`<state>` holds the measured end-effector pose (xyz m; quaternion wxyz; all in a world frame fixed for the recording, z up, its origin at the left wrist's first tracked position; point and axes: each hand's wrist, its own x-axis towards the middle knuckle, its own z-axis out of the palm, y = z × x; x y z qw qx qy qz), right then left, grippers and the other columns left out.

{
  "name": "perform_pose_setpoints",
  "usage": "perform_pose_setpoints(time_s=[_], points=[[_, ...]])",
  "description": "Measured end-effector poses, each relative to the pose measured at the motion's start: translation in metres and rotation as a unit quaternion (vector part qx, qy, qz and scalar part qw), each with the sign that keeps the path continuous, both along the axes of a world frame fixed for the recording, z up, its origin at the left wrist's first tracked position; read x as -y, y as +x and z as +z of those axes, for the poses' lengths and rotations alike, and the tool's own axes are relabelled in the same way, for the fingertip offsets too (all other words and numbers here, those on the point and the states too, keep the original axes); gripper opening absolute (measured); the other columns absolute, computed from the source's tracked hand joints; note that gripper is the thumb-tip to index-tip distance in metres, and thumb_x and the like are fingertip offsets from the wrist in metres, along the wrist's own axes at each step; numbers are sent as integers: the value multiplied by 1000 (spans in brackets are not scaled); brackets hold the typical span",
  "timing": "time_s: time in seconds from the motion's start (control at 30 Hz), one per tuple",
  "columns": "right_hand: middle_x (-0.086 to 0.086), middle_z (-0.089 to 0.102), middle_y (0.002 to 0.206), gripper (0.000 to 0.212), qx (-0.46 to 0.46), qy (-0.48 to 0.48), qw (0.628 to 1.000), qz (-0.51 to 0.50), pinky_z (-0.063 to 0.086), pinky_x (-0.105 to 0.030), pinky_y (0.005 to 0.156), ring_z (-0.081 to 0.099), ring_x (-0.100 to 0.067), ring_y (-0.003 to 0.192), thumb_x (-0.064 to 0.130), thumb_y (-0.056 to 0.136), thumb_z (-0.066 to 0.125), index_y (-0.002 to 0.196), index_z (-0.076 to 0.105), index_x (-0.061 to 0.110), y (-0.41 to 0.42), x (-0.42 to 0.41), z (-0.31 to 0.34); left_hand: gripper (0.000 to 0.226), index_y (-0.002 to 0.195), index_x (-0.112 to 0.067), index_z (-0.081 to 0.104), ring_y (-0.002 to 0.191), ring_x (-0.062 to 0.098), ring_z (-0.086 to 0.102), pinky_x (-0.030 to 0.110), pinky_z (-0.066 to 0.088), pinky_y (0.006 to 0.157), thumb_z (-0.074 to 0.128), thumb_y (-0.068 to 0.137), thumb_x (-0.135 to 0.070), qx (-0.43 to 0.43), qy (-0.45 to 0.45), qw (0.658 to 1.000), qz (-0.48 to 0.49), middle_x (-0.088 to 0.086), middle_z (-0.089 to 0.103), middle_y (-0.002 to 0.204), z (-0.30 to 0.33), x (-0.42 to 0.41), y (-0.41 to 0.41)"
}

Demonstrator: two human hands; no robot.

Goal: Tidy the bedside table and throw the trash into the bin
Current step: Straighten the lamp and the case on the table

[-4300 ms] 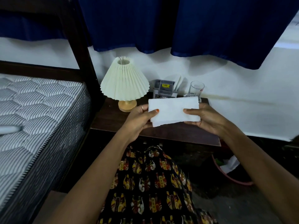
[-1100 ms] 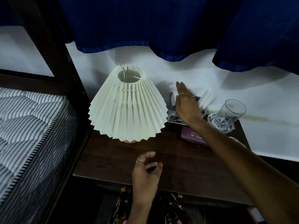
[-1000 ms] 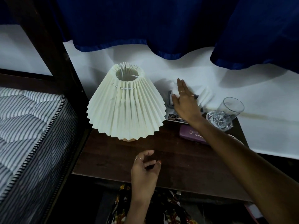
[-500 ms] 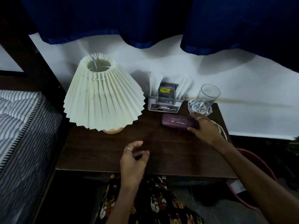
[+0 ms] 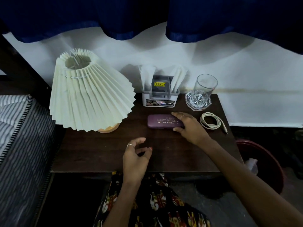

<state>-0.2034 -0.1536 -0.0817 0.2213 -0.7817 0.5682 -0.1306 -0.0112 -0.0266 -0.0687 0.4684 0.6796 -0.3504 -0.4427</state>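
At the far left edge lies a striped mattress (image 5: 18, 128), close against the dark bedside table (image 5: 98, 154). On the table's left part stands a lamp (image 5: 88, 94) whose pleated cream shade tilts and hides most of its wooden base. Low in the centre, the left hand (image 5: 136, 159) hovers at the table's front edge, fingers loosely curled and holding nothing. Behind it, at the back of the table, a grey organiser (image 5: 159, 95) holds folded white tissues (image 5: 147, 76). In front of that lies a purple spectacle case (image 5: 162, 122); the right hand (image 5: 191, 128) grips its right end between thumb and fingers. Further right a glass (image 5: 205, 89) stands on a cut-glass coaster (image 5: 198, 102), and a coiled white cable (image 5: 211, 121) lies just beside the hand. At lower right, off the table, sits a dark red bin (image 5: 268, 163) with something pale inside.
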Motion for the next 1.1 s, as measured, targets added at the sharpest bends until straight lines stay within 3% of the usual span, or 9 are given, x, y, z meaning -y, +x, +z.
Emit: perform_pose_setpoints(time_s=[0.2,0.33,0.43,0.5,0.57,0.7,0.87,0.97,1.1], points=[[-8,42,148,71,-24,0,1000,-7,24,-33,116,34,-22,138,33,80,70,143,38,21,2,0,-2,30,100,-22,61,86,6,65,5,46,65,66,80,0,34,-23,999,25,-1,62,110,6,-1,3],[-4,32,154,71,7,-98,995,-29,20,-46,117,25,-21,143,46,83,63,144,35,22,19,-19,10,35,106,-22,58,95,11,62,14,48,77,67,80,-1,82,-39,991,99,1,62,109,12,-3,22],[-4,39,149,60,134,-154,979,-16,21,-25,117,33,-12,138,34,85,65,138,45,15,58,-48,19,41,116,-14,56,109,16,57,29,47,96,69,78,-3,151,-57,976,144,4,59,117,15,2,53],[-2,38,149,54,181,-105,978,17,20,-19,115,33,-6,136,26,86,65,136,47,15,89,-64,15,49,124,-8,52,119,20,51,30,41,102,72,79,-9,214,-47,968,124,9,55,124,13,8,79],[-3,34,152,53,188,-30,981,49,23,-24,116,35,-13,138,22,87,64,137,46,19,120,-72,5,58,126,-4,50,124,26,47,35,38,106,75,77,-21,273,-16,959,74,14,52,130,4,16,109],[-8,27,156,56,175,56,981,59,25,-26,114,34,-23,140,19,88,62,140,42,21,174,-66,-10,58,116,-5,59,122,32,50,50,39,103,76,73,-41,340,53,939,-24,15,56,126,-16,29,148],[-16,55,123,27,154,28,988,-15,38,-22,95,57,-28,111,18,91,59,111,63,1,206,-50,-16,45,100,-2,67,118,31,53,51,33,108,65,82,-43,357,41,932,-50,14,66,110,-39,42,161],[-16,60,109,25,152,17,987,-42,41,-23,87,59,-27,99,19,93,56,99,67,-2,212,-43,-20,39,91,2,67,104,29,56,48,35,107,62,87,-36,369,14,929,-22,15,68,98,-43,45,158],[-19,59,106,25,140,10,989,-43,39,-22,83,58,-29,95,17,93,55,94,66,-5,216,-32,-21,37,93,0,69,103,27,54,48,36,106,61,88,-36,402,-10,915,-11,14,68,99,-43,52,157]])
